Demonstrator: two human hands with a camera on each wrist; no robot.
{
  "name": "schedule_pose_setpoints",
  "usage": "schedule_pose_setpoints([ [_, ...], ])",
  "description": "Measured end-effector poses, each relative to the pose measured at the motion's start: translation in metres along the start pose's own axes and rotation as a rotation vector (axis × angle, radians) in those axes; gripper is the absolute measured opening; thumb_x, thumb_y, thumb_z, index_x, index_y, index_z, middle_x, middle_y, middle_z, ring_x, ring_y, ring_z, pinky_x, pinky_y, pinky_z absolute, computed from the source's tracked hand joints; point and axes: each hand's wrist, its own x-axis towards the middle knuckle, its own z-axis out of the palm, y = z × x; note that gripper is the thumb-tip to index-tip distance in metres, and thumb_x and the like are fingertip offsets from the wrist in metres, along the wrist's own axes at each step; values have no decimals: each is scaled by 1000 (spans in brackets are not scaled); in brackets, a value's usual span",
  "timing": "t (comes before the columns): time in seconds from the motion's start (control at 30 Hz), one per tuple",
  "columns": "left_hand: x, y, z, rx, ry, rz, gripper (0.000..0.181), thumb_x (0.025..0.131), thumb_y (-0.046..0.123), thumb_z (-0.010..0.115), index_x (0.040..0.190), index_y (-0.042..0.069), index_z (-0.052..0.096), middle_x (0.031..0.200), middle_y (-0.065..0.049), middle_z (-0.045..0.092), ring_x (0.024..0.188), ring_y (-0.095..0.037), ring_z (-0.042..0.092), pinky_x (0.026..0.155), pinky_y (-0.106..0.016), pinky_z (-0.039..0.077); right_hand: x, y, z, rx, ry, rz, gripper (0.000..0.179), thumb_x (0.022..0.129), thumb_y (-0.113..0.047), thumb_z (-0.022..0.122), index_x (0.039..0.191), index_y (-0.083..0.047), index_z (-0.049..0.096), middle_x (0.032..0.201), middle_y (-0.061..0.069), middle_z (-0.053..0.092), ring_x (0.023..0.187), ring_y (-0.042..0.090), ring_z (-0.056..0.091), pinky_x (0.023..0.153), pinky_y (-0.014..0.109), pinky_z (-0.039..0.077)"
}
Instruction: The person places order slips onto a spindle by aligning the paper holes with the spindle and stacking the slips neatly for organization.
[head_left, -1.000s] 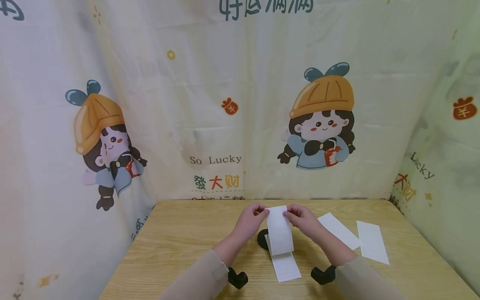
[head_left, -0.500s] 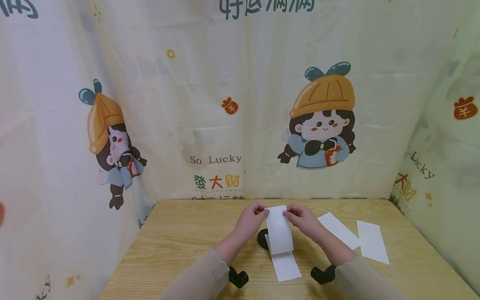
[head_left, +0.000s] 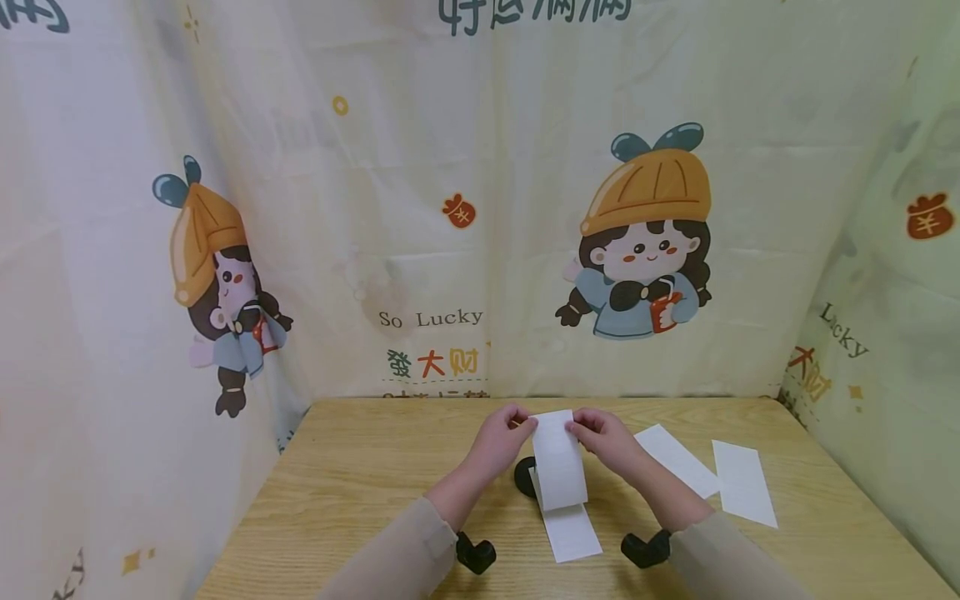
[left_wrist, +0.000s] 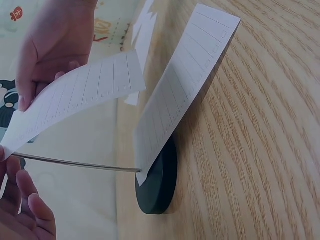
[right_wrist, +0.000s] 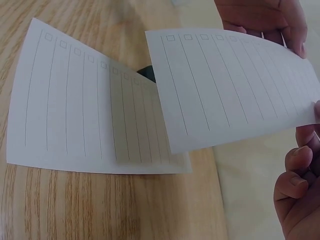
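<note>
In the head view my left hand (head_left: 501, 435) and right hand (head_left: 603, 437) pinch the two top corners of a white checklist sheet (head_left: 561, 462) between thumbs and fingers. Its ruled lines and small boxes show in the wrist views, where it curves downward. A paper spike with a round black base (left_wrist: 162, 187) stands on the table under it. Its thin metal rod (left_wrist: 80, 164) runs up to the held sheet's top edge, near my left fingers. A second checklist sheet (left_wrist: 187, 75) sits low on the rod, pierced near one end and tilted over the base.
Two more white sheets, one slanted (head_left: 678, 462) and one nearer the right edge (head_left: 745, 483), lie on the wooden table (head_left: 360, 483) beyond my right forearm. Black straps' mounts (head_left: 476, 553) show at both wrists. A printed curtain (head_left: 420, 250) hangs behind the table.
Both hands and the held sheet stay almost still over the spike. The curtain's left side has shifted its folds.
</note>
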Motion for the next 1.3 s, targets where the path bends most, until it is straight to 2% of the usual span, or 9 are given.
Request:
schedule_pose_setpoints([
  [0.27,1,-3,-6,-11,-21,4,20,97,38,63,99,20,69,96,-5,65,84,-15,57,72,-33,47,1,0,1,14,0,1,19,99,-23,61,106,-6,65,88,6,60,86,33,54,76,46,50],
  [0.53,0,-3,-7,2,-14,17,18,97,37,64,99,19,70,91,3,63,84,-14,56,71,-32,47,-3,1,0,23,-13,23,21,100,-25,60,111,-7,65,90,7,59,87,32,54,78,44,49],
  [0.73,0,-2,-7,21,-2,20,17,96,37,65,98,21,70,92,6,64,85,-13,56,73,-32,47,-6,3,1,35,-21,49,18,100,-21,61,108,-6,64,90,8,58,88,32,54,79,43,50],
  [1.03,-2,0,-7,51,2,15,17,96,36,66,98,20,70,90,5,63,83,-13,56,71,-32,47,-9,8,0,33,-45,17,17,99,-21,62,104,-5,63,76,7,53,72,22,50,68,38,46],
  [1.3,-2,-1,-7,48,-2,8,16,96,36,65,97,20,69,89,4,62,82,-14,55,69,-32,46,-13,7,0,34,-62,3,21,99,-25,62,101,-4,62,72,7,52,69,24,50,64,37,45],
])
